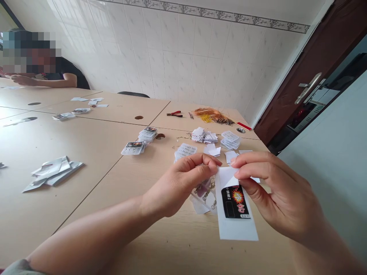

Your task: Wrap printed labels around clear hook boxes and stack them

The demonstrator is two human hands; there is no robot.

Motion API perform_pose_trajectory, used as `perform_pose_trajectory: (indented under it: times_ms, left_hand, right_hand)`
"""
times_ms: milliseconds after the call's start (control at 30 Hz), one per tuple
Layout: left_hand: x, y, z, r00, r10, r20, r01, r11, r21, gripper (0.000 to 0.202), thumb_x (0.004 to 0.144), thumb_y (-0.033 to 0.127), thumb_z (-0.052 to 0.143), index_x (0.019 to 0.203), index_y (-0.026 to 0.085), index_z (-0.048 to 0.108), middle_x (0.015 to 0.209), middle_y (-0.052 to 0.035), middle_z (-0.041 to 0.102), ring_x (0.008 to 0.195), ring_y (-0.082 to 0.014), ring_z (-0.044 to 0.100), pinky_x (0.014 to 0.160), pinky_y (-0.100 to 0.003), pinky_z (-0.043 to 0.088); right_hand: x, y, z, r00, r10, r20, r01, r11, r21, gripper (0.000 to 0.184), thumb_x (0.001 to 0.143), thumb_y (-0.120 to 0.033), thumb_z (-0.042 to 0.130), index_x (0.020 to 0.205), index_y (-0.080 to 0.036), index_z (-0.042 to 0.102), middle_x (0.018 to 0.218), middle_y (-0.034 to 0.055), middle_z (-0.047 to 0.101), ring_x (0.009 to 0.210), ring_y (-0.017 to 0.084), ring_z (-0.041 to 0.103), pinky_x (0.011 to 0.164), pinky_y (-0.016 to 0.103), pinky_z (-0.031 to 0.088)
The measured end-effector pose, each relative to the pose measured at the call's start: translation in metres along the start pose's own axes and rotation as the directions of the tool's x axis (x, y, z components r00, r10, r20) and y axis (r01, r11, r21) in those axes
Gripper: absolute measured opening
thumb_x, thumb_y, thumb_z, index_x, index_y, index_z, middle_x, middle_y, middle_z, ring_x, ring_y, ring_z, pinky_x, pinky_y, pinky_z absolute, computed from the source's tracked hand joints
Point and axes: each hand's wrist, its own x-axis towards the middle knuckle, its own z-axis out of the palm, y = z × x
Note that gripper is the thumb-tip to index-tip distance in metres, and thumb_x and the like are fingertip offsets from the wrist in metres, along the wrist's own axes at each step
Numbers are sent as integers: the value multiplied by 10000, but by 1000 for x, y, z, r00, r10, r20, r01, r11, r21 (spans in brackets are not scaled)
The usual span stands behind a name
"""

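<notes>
L fingers [202, 162] & R fingers [248, 162] pinch white printed card [236, 225]

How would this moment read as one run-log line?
right hand: pinching printed white card | left hand: at card's top edge | below: clear bag, gold-coloured chain | beyond: stacked cards

A small workroom: joined laminate tables [48, 217], stacked card packets [230, 140], white tiled wall [183, 57], dark metal door [312, 57].

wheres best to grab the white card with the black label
Take the long white paper card with its black label by the bare white lower strip, pinching from the near side. That end looks flat, unprinted and free, while the right hand is pinching the top end.
</notes>
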Motion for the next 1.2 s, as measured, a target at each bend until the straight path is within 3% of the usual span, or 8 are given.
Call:
perform_pose_trajectory:
  times_ms: [133, 367, 467, 567, 733, 867, 1033, 1200]
  left_hand:
    - [1, 2, 1, 999, -3, -38, 3, 1000, -6, 188, 871, 313, 719, 758, 191, 632, 1011, 13, 660, 726, -98, 580, 599, -221, 440]
    - [4, 0, 0, 991, 17, -136, -9, 998, 56, 170, 867, 344, 699, 815, 192, 644, 1012, -2, 664, 675, -93, 566, 583, -231, 428]
    - [5, 0, -1, 985, 71, -157, -61, 996, 67, 204, 850, 355, 727, 787, 189, 626, 982, 2, 660, 646, -84, 543, 584, -227, 432]
    - [5, 0, 0, 971, 152, -183, -140, 987, 79, 222, 838, 339, 754, 757, 190, 611, 1010, 4, 661, 640, -74, 513, 579, -215, 435]
    - [5, 1, 0, 956, 227, -187, -209, 972, 109, 195, 856, 334, 759, 783, 198, 641, 1024, 8, 654, 620, -62, 486, 553, -197, 432]
    - [4, 2, 0, 945, 255, -204, -239, 966, 100, 221, 861, 354, 760, 772, 198, 631, 1035, -3, 660, 662, -82, 503, 561, -204, 433]
    - [5, 1, -2, 947, 268, -178, -260, 963, 70, 213, 900, 346, 726, 778, 198, 633, 1043, 6, 656, 679, -78, 501, 580, -194, 434]
    - [6, -1, -2, 947, 279, -160, -275, 960, 48, 189, 911, 319, 710, 786, 199, 634, 1011, 14, 643, 656, -70, 501, 560, -179, 439]
  right_hand:
    - [-2, 3, -1, 1000, -2, -31, 3, 999, 44, 206, 961, -41, 587, 1068, -217, 602, 1100, 37, 678, 1058, 111, 667, 969, 211, 542]
    - [-8, 1, 0, 989, 120, -89, -97, 969, 229, 387, 901, -27, 667, 1196, -274, 625, 1228, 38, 650, 1221, 186, 615, 1048, 343, 543]
    - [-7, -1, 2, 972, 229, -52, -200, 922, 331, 478, 927, -82, 671, 1324, -335, 590, 1360, 49, 606, 1305, 208, 576, 953, 342, 621]
    - [-5, -1, 4, 941, 339, -13, -303, 857, 417, 479, 961, -137, 652, 1366, -377, 562, 1431, 36, 584, 1228, 162, 646, 886, 267, 652]
    - [-4, 0, 3, 893, 440, 96, -436, 793, 425, 450, 968, -277, 676, 1376, -408, 537, 1455, 48, 601, 1178, 183, 698, 855, 286, 666]
    - [-5, 3, 2, 869, 461, 180, -494, 782, 380, 496, 944, -393, 708, 1399, -453, 521, 1391, 60, 646, 1142, 212, 718, 771, 283, 672]
    - [-6, 6, 2, 836, 499, 229, -548, 750, 370, 594, 880, -448, 774, 1420, -408, 528, 1257, 95, 697, 1025, 232, 746, 754, 329, 665]
    - [-3, 3, 0, 770, 574, 279, -634, 636, 441, 367, 934, -443, 714, 1286, -474, 616, 1111, -1, 728, 957, 158, 720, 779, 263, 631]
